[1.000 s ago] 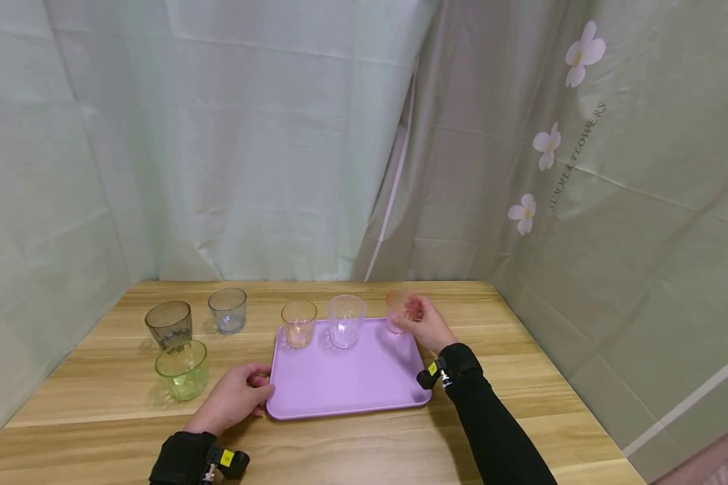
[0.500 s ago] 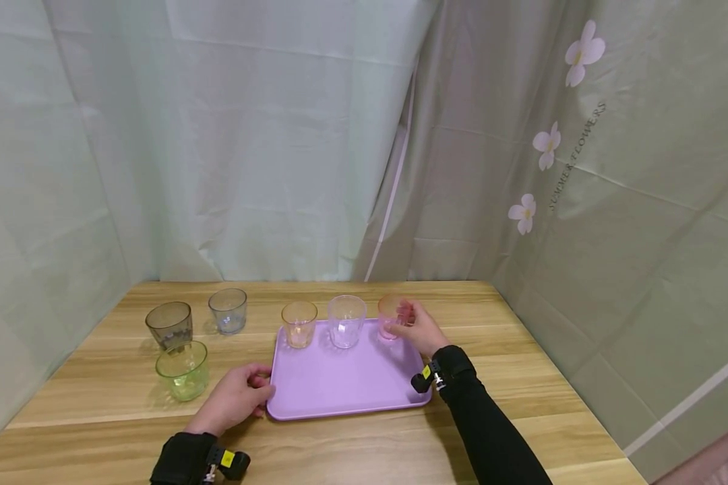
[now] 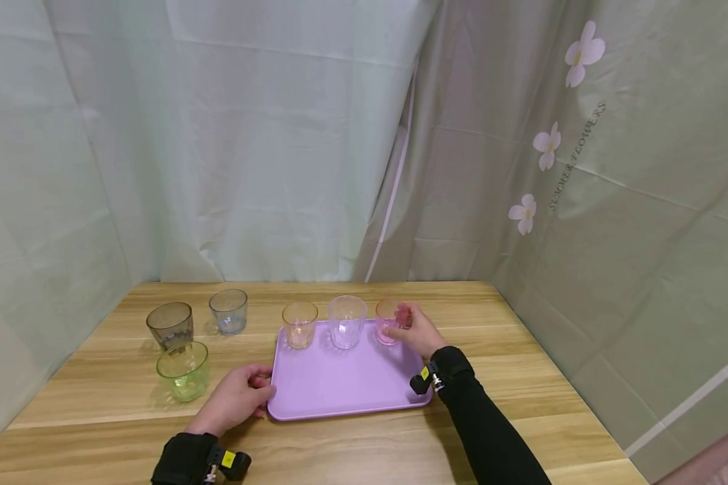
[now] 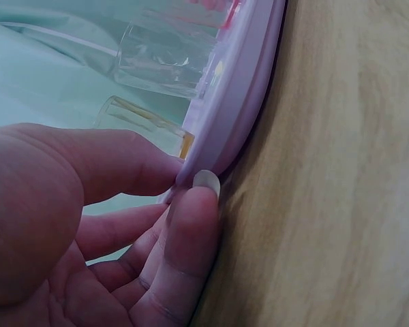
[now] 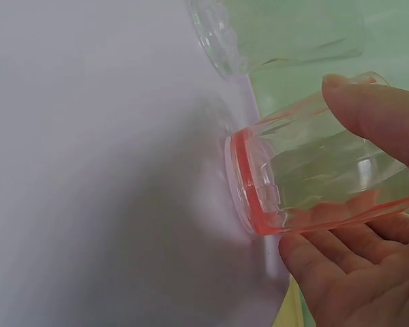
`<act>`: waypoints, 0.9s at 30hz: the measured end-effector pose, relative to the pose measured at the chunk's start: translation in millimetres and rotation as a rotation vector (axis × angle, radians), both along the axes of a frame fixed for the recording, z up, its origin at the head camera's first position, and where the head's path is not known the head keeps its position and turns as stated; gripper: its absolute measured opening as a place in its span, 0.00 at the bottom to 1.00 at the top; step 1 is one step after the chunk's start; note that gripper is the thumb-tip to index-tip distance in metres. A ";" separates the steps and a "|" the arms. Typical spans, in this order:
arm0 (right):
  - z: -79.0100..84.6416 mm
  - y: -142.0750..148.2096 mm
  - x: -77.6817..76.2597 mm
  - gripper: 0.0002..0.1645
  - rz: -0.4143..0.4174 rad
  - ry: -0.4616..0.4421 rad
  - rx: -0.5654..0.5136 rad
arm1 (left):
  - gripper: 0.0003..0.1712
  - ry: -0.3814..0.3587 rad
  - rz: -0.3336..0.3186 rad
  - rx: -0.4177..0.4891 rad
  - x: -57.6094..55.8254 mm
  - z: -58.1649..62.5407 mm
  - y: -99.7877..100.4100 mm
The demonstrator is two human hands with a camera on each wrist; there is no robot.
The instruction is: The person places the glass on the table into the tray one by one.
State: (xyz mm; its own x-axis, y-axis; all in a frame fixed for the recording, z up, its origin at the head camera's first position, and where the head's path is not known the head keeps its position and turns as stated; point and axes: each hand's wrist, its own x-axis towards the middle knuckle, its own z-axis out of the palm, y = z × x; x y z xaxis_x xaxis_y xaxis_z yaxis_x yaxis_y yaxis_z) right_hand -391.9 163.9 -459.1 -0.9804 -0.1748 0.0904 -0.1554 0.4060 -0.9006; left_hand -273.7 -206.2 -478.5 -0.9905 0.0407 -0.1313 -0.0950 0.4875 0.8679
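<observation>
My right hand [image 3: 423, 331] holds a pink-tinted glass [image 3: 386, 323] at the back right corner of the purple tray [image 3: 346, 384]. In the right wrist view the thumb lies on one side of the pink glass [image 5: 313, 170] and the fingers on the other, with its base against the tray. My left hand [image 3: 235, 396] pinches the tray's left rim between thumb and fingers, as the left wrist view shows at the rim [image 4: 225, 129]. A clear glass [image 3: 347, 323] and an amber glass [image 3: 300, 327] stand upright along the tray's back edge.
Left of the tray, a grey-brown glass [image 3: 171, 325], a bluish glass [image 3: 229, 311] and a green glass [image 3: 184, 372] stand on the wooden table [image 3: 315, 458]. Pale curtains [image 3: 267, 148] hang behind the table and at both sides.
The right hand has brought the pink glass left and slightly down, from the tray's far right corner closer to the clear glass. My left hand and the tray have stayed in place.
</observation>
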 end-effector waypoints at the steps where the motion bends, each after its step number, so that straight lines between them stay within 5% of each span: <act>1: -0.3 0.1 -0.2 0.49 -0.001 -0.001 -0.001 | 0.29 0.001 0.000 -0.001 0.0 -0.1 0.1; 27: 2.2 13.6 4.9 0.54 -0.049 -0.015 0.051 | 0.28 0.005 -0.005 0.004 -1.8 -2.1 -1.0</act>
